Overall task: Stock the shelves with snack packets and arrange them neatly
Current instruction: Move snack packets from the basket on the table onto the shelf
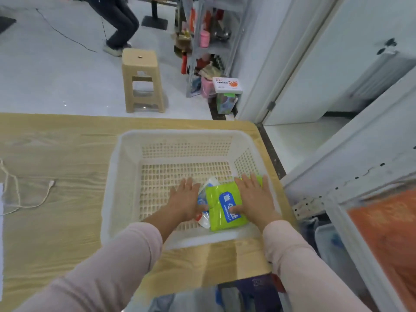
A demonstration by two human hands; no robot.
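The left grip touches and the right grip lies flat on a green packet in the white basket on the tabletop.

You've got two packets in the near-right corner of the white mesh basket. The green packet is glossy with a blue label and lies flat on top, slightly skewed. The white-and-blue packet lies under it, sticking out to the left and mostly hidden. Print unreadable.

Txt on green packet & white box too blurred.
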